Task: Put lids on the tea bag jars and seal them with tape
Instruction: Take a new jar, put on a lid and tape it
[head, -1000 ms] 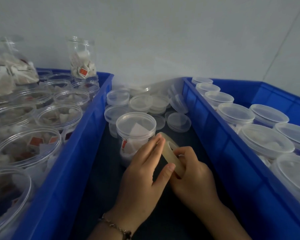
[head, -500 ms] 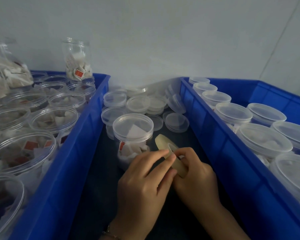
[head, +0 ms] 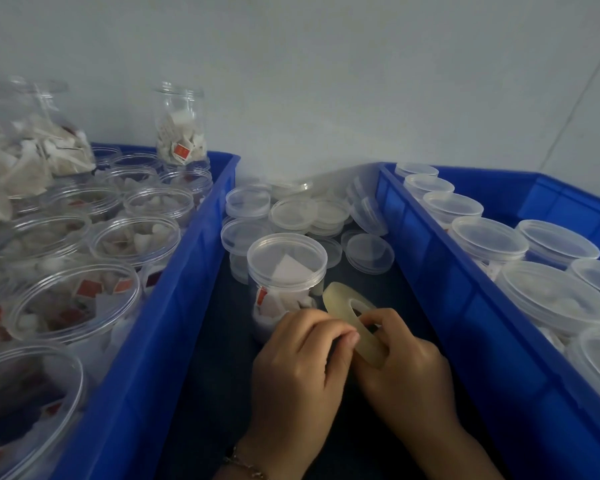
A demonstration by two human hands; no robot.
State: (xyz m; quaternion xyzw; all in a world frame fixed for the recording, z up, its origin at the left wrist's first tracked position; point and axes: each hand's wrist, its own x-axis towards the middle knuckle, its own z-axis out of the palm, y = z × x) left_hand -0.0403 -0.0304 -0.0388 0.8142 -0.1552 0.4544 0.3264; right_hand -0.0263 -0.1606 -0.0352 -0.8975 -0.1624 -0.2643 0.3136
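Fingers (head: pixel 340 332) now curled onto tape roll (head: pixel 343 306).

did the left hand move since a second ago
Yes. The left hand has slid down off the lidded jar toward the person; its fingers, which reached the jar's side before, now curl at the tape roll.

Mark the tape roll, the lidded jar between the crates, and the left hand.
tape roll (head: pixel 340 299), head view, flat side of the ring
lidded jar (head: pixel 287 258), head view, centre of lid
left hand (head: pixel 298 362), head view, back of hand
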